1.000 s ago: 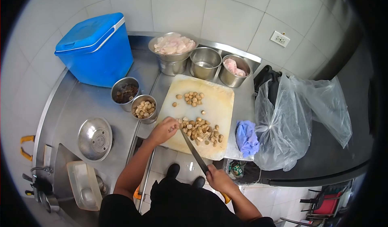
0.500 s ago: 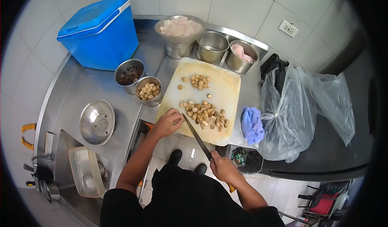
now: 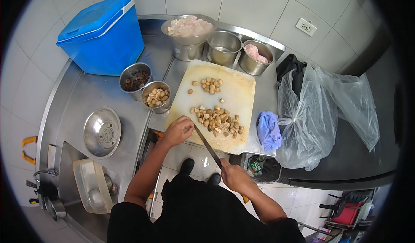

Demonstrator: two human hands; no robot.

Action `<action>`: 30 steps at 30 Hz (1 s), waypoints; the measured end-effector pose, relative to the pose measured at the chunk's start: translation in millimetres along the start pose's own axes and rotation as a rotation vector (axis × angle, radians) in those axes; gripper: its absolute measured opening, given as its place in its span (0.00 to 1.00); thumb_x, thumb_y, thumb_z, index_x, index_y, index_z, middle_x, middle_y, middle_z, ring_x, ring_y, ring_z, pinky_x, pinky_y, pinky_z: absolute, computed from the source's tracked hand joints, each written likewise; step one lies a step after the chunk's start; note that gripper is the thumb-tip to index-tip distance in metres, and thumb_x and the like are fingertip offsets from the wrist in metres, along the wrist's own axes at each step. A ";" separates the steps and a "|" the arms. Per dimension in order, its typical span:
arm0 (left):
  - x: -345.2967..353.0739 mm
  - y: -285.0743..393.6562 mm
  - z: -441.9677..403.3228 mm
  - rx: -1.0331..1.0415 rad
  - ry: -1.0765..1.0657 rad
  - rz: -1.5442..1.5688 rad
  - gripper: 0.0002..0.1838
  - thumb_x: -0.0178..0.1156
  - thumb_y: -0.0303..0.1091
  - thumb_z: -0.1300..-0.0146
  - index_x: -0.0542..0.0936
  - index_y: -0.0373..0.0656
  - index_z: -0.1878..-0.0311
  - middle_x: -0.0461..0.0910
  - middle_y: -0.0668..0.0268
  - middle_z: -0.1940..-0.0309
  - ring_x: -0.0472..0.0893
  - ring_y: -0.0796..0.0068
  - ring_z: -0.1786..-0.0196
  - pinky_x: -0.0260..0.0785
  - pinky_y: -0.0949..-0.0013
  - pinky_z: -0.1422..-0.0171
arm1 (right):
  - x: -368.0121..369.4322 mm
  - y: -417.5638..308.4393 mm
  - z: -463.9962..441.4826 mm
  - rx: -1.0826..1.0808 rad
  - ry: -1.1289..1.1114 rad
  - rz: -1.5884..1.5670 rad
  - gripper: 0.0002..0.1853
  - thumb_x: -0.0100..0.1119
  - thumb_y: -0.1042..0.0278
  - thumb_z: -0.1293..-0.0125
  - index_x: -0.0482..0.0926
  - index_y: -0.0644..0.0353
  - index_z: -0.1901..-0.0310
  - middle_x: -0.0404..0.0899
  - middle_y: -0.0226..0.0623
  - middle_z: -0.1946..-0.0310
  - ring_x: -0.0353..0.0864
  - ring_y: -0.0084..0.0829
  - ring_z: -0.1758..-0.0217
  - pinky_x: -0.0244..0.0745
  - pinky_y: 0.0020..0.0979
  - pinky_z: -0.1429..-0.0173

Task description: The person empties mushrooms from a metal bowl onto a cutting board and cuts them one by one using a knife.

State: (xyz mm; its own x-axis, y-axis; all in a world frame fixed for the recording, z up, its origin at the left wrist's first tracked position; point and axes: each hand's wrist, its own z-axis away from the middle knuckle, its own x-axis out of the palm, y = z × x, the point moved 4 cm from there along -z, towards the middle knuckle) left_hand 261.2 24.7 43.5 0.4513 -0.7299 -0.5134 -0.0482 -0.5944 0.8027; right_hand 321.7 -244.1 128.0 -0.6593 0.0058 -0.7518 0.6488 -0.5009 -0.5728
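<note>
My right hand [image 3: 235, 177] is wrapped round the handle of a long knife [image 3: 208, 146], whose blade points up and left toward my other hand. At the lower left part of the white cutting board [image 3: 237, 76], my left hand [image 3: 178, 131] has its fingers pinched beside the knife tip; what they hold is too small to make out. A pile of brown mushrooms [image 3: 218, 121], some cut, lies right of the tip. A smaller group of whole ones [image 3: 212, 85] sits higher on the board. Cut pieces fill a steel cup [image 3: 156, 97] at the board's left edge.
A steel pot with dark contents [image 3: 135, 76], a blue cooler [image 3: 103, 37] and a steel bowl [image 3: 102, 132] stand left. Behind the board are a bowl of pale meat [image 3: 189, 28] and two pots [image 3: 224, 47]. A blue cloth [image 3: 269, 131] and plastic bags [image 3: 309, 122] lie right.
The view has tilted, so the board and counter appear higher than a second ago. My left hand has drawn slightly back from the pile, and the knife tip has come away from it too.
</note>
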 end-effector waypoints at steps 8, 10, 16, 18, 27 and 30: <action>1.2 -0.9 1.2 0.019 0.019 0.001 0.07 0.65 0.22 0.40 0.81 0.37 0.58 0.79 0.59 0.57 0.84 0.63 0.60 0.79 0.65 0.53 | -1.9 0.0 10.0 0.042 -0.080 0.067 0.12 0.51 0.73 0.32 0.68 0.68 0.51 0.81 0.65 0.73 0.82 0.67 0.66 0.75 0.63 0.58; 0.0 -1.6 1.1 0.022 0.013 0.025 0.08 0.66 0.22 0.39 0.81 0.36 0.56 0.79 0.59 0.57 0.85 0.64 0.59 0.79 0.66 0.53 | -9.3 -1.9 17.0 0.050 -0.072 0.014 0.12 0.51 0.72 0.31 0.68 0.67 0.50 0.80 0.65 0.73 0.81 0.68 0.66 0.74 0.63 0.57; -20.5 -11.1 -32.6 -0.080 0.166 -0.008 0.12 0.63 0.21 0.38 0.80 0.37 0.51 0.79 0.59 0.58 0.83 0.69 0.61 0.77 0.69 0.53 | -13.7 12.1 22.8 0.068 0.048 -0.045 0.17 0.52 0.68 0.27 0.70 0.65 0.41 0.80 0.63 0.73 0.81 0.66 0.68 0.76 0.59 0.60; -24.5 -13.8 -57.4 -0.106 0.193 -0.040 0.12 0.62 0.23 0.36 0.80 0.38 0.50 0.78 0.57 0.55 0.82 0.67 0.60 0.76 0.68 0.53 | -12.7 10.3 20.6 0.021 0.064 -0.039 0.17 0.53 0.68 0.27 0.70 0.65 0.41 0.80 0.64 0.73 0.82 0.65 0.68 0.76 0.58 0.60; -13.7 -60.9 -130.9 -0.341 0.099 -0.406 0.09 0.63 0.25 0.41 0.81 0.39 0.57 0.79 0.49 0.54 0.79 0.45 0.46 0.73 0.50 0.42 | 4.2 -3.3 -0.7 0.020 -0.105 -0.024 0.15 0.52 0.68 0.29 0.69 0.65 0.44 0.82 0.63 0.71 0.83 0.66 0.64 0.76 0.61 0.55; -15.3 -61.5 -126.5 -0.342 0.150 -0.335 0.08 0.64 0.25 0.43 0.81 0.39 0.60 0.80 0.48 0.56 0.80 0.43 0.48 0.74 0.49 0.43 | 4.9 9.2 0.5 0.060 -0.010 -0.046 0.16 0.52 0.67 0.29 0.69 0.64 0.43 0.82 0.64 0.70 0.83 0.66 0.63 0.77 0.61 0.54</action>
State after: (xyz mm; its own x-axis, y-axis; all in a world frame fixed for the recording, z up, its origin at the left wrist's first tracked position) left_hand 370.0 115.1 40.4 0.5164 -0.4464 -0.7308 0.4051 -0.6245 0.6678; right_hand 324.3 -249.1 119.3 -0.6916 0.0217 -0.7220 0.5942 -0.5512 -0.5857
